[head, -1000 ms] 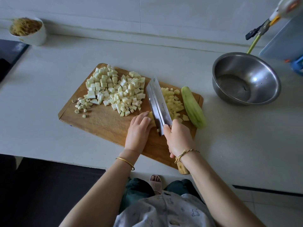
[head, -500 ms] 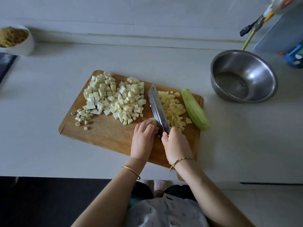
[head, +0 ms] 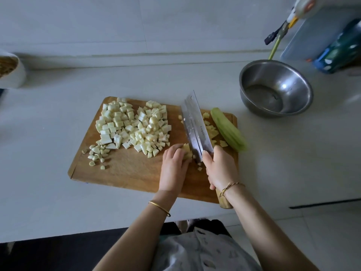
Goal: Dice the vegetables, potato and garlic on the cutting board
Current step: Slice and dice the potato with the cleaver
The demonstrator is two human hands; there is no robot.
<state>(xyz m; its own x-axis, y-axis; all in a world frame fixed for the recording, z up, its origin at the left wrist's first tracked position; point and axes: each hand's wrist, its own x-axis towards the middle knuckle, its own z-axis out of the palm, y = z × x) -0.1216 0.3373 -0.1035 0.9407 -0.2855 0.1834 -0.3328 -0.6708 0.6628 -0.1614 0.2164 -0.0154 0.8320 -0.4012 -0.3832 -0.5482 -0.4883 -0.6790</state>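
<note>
A wooden cutting board [head: 125, 169] lies on the white counter. My right hand [head: 220, 167] grips the wooden handle of a cleaver [head: 195, 126], whose blade stands on the board. Just left of the blade my left hand [head: 173, 167] holds a small piece of potato [head: 186, 152] with curled fingers. Diced potato [head: 214, 132] lies to the right of the blade. A large heap of pale diced vegetable [head: 134, 124] covers the board's far left part, with garlic pieces [head: 96, 153] beside it. A peeled green cucumber [head: 227, 132] lies along the board's right edge.
A steel bowl [head: 252, 75] stands on the counter at the right, with a green-handled tool [head: 277, 40] and containers [head: 336, 47] behind it. A white bowl [head: 15, 75] of food sits at the far left. The counter's front edge is just below the board.
The cleaver blade has tilted so its flat side shows more, and a few potato bits lie loose near it. My left hand stays on the potato piece.
</note>
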